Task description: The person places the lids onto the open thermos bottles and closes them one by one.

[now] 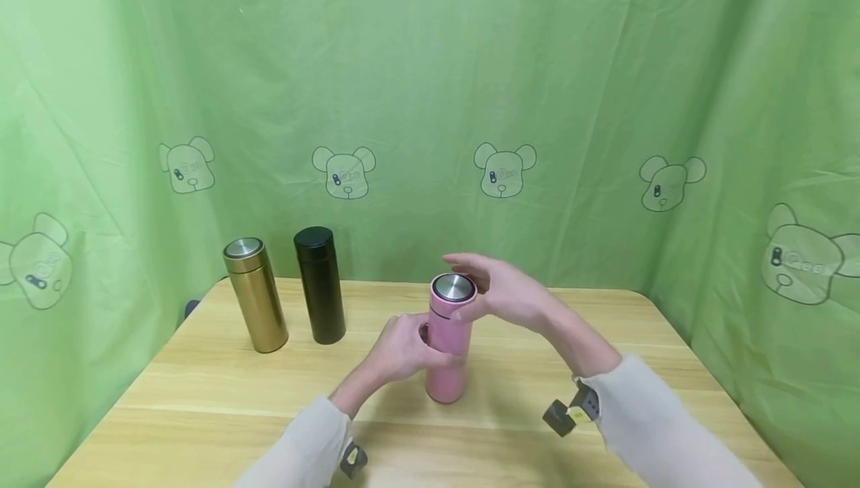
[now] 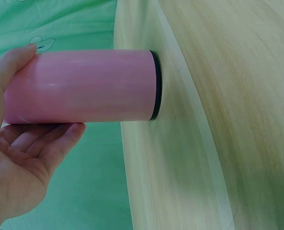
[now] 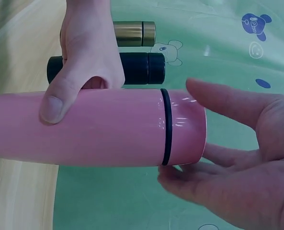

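Note:
A pink thermos bottle [image 1: 446,376] with a steel-topped pink lid [image 3: 187,127] and a dark ring below it is upright at the middle of the table. My left hand [image 1: 403,350] grips its body from the left, thumb on the near side, as the right wrist view also shows. Around the lid my right hand [image 1: 507,294] is spread, its thumb by the near side and its fingers beyond; firm contact cannot be told. In the left wrist view the bottle's black-edged base is close to the tabletop; whether it touches is unclear.
A gold thermos bottle [image 1: 258,301] and a black thermos bottle [image 1: 322,294] stand side by side at the back left of the wooden table [image 1: 201,398]. Green curtains [image 1: 416,85] with bear prints hang behind the table and on both sides.

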### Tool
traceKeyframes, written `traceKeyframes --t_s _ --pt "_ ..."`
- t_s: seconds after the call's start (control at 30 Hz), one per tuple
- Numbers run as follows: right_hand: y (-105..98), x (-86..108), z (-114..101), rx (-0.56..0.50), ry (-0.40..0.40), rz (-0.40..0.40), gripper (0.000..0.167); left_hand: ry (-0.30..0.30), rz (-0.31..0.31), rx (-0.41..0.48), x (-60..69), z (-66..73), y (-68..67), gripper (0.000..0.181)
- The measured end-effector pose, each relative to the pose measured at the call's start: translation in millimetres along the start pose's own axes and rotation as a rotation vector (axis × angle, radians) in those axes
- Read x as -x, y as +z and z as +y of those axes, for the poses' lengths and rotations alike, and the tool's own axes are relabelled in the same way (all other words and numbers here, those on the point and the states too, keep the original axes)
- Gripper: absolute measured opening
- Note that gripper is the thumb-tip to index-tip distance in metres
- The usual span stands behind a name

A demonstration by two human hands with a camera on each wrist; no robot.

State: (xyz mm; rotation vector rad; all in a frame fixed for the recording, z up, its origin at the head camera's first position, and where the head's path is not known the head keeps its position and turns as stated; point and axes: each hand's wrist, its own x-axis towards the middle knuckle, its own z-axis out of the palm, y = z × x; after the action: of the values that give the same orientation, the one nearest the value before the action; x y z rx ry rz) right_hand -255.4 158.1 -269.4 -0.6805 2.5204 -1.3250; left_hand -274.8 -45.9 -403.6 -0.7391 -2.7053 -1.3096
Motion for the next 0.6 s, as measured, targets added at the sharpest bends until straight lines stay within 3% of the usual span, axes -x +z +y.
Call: traceKeyframes --t_s 0.17,0.6 --pt "-2.1 -2.0 -1.4 0.041 0.018 -0.008 0.072 -0.014 -0.007 -0.004 0.2 0.3 -0.3 0.04" --pt "-3.6 -2.9 3.5 0.047 0.02 0.018 0.068 -0.036 -0.009 -0.005 0.0 1.9 -0.1 0.04"
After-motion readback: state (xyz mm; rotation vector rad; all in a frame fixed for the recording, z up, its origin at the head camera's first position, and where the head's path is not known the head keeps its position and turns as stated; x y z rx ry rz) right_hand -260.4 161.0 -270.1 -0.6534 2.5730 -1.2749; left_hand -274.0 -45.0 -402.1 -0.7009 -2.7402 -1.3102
